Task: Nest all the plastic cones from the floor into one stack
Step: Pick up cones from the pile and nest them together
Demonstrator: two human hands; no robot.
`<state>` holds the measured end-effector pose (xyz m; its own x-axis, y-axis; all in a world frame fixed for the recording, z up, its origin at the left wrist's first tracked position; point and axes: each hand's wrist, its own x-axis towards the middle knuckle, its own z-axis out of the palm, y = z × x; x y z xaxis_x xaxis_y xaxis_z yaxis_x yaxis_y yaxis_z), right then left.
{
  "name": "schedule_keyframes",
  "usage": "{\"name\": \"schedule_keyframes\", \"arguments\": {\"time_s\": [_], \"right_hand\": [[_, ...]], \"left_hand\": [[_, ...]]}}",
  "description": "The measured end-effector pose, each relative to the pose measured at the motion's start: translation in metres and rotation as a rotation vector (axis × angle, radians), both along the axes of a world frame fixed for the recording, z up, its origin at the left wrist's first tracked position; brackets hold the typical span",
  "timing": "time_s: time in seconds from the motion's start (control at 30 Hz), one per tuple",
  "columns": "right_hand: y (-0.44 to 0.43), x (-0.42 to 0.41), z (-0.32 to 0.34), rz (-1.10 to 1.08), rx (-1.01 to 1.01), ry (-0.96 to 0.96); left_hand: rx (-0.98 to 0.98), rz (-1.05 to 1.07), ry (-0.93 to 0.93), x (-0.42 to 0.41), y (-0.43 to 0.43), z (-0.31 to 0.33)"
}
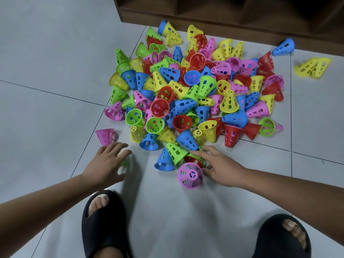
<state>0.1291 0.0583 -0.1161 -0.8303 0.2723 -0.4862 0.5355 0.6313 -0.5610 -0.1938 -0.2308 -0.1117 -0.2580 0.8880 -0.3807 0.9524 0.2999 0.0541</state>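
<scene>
On the floor (55, 53) ahead of you: the cone pile (195, 90) lies loose and many-coloured at the foot of a wooden shelf unit (223, 12). Almost none of it looks nested yet.
Strays: a blue cone (283, 47) and a yellow pair (312, 67) lie well apart on your right. A pink stray (106, 136) sits just beyond your left fingertips.
Left hand (108, 161): it is spread wide and blurred, low over bare floor, with nothing in it that I can make out. A greenish smear by the fingers is too blurred to name.
Right hand (221, 170): the fingers are nearly straight, with the thumb against the near pink cone (190, 175) and the forefinger reaching toward the green cone (176, 151). It touches them but has closed on neither.
Near pink cone: it lies on its side, tip toward you. Other colours show through its holes, so it probably caps a few nested ones.
Risk, rolling: if you push with straight fingers instead of pinching the rim, that cone may roll away and shed what is inside it.
Risk, scatter: if you sweep either hand into the pile's near edge, leaning cones may tumble outward.
Risk, jamming: a cone pressed on crooked may wedge or tip the stack.
Risk, feet: your slippers (104, 220) stand near the closest cones, so a shuffle could kick or crush one.
Risk, misses: the far strays are easy to overlook.
</scene>
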Motion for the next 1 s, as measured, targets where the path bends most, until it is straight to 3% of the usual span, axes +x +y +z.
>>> {"name": "schedule_keyframes", "arguments": {"time_s": [0.37, 0.63, 0.8, 1.0], "right_hand": [[0.001, -0.021, -0.007, -0.171, -0.144, -0.017], [0.003, 0.001, -0.017, -0.211, 0.053, 0.042], [0.007, 0.01, -0.015, -0.162, 0.16, -0.118], [0.016, 0.019, -0.014, -0.116, 0.229, -0.261]], "left_hand": [[0.005, 0.108, 0.035, -0.012, -0.01, -0.034], [-0.118, 0.194, 0.15, -0.021, -0.02, -0.032], [-0.169, 0.239, 0.164, -0.021, -0.019, -0.03], [-0.078, 0.189, 0.143, -0.012, -0.004, -0.027]]}}
